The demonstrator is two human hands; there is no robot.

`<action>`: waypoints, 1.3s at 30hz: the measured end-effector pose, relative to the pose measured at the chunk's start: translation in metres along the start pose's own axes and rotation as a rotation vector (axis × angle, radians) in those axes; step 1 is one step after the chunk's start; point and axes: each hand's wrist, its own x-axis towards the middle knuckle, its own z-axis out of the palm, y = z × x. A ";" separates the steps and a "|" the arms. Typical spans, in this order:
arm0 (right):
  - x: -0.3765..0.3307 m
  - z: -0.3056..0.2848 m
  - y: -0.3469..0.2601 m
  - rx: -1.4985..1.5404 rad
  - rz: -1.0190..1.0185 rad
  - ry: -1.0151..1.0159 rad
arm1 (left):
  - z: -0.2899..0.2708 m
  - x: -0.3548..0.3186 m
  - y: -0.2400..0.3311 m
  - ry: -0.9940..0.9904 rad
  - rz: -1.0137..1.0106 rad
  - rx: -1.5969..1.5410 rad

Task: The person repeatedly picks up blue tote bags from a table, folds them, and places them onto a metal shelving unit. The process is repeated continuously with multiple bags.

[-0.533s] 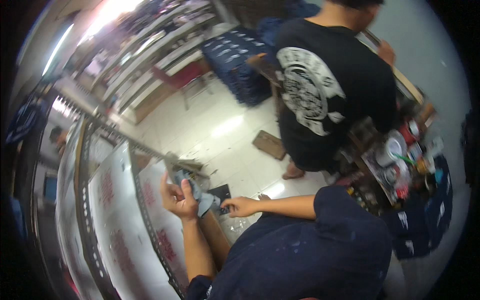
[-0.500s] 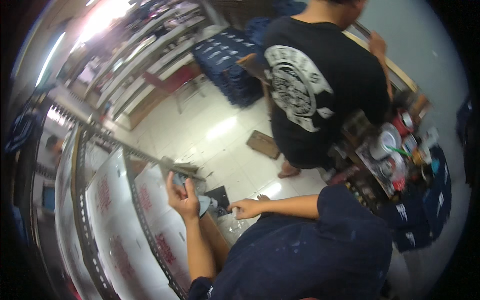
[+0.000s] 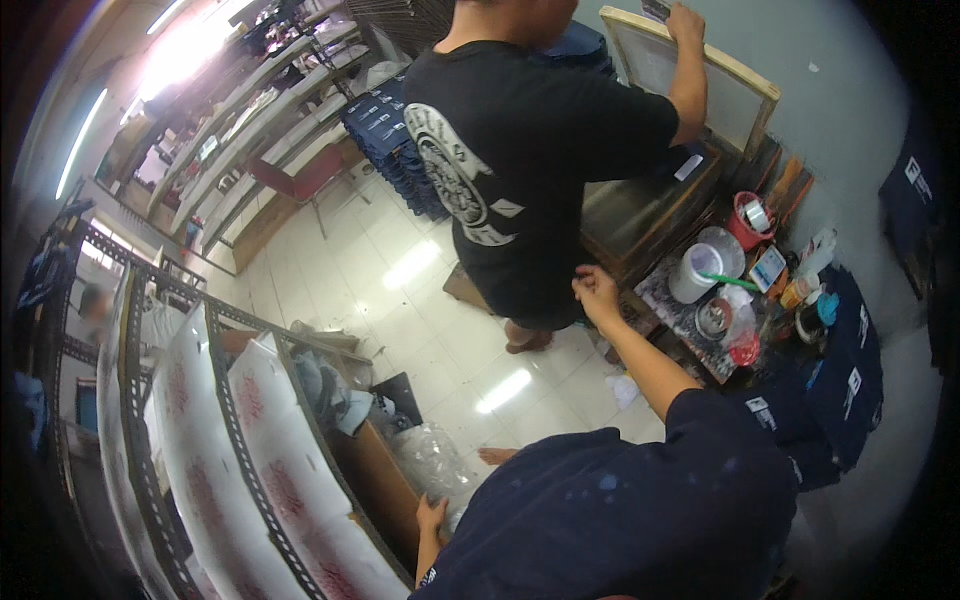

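My left hand [image 3: 431, 514] hangs low beside the lower part of the white-lined rack, close to a brown board [image 3: 385, 475]. Its fingers are loosely apart and I see nothing in them; whether it touches the board I cannot tell. My right hand [image 3: 598, 293] is raised in front of me, near the back of a person in a black shirt [image 3: 545, 130]. Its fingers are curled together, and anything small between them is hidden. A clear plastic bag [image 3: 432, 458] lies on the floor just beyond my left hand.
At the right, a low table [image 3: 690, 335] carries a white tub [image 3: 693, 273], a red bucket [image 3: 748, 222] and several bottles. The person's hand [image 3: 686, 25] is at a wooden-framed screen [image 3: 690, 80]. Folded dark cloth [image 3: 805, 410] lies nearby. White panels [image 3: 285, 420] fill the left rack.
My left hand has dropped from its raised place beside the rack. My right hand has moved up and right. The person ahead appears farther left, with an arm at the framed screen.
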 end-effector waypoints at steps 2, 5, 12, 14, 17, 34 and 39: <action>0.036 -0.029 -0.007 0.444 0.283 0.074 | 0.046 -0.034 -0.042 0.096 -0.139 -0.084; 0.083 -0.071 0.001 1.185 0.399 0.195 | 0.104 -0.087 -0.062 0.045 -0.289 -0.108; 0.151 -0.094 -0.001 1.202 0.069 -0.092 | 0.144 -0.190 -0.060 0.011 -0.293 -0.055; 0.164 -0.093 0.005 0.895 -0.026 0.079 | 0.136 -0.200 -0.052 0.057 -0.277 -0.069; 0.152 -0.109 0.002 0.132 0.019 0.621 | 0.135 -0.199 -0.047 0.189 -0.228 -0.155; -0.112 -0.097 -0.408 -1.038 -0.916 -1.490 | -0.046 -0.168 0.270 0.194 0.925 -0.892; -0.098 -0.060 -0.430 -0.706 -1.119 -1.617 | -0.018 -0.168 0.271 -0.152 1.088 -1.272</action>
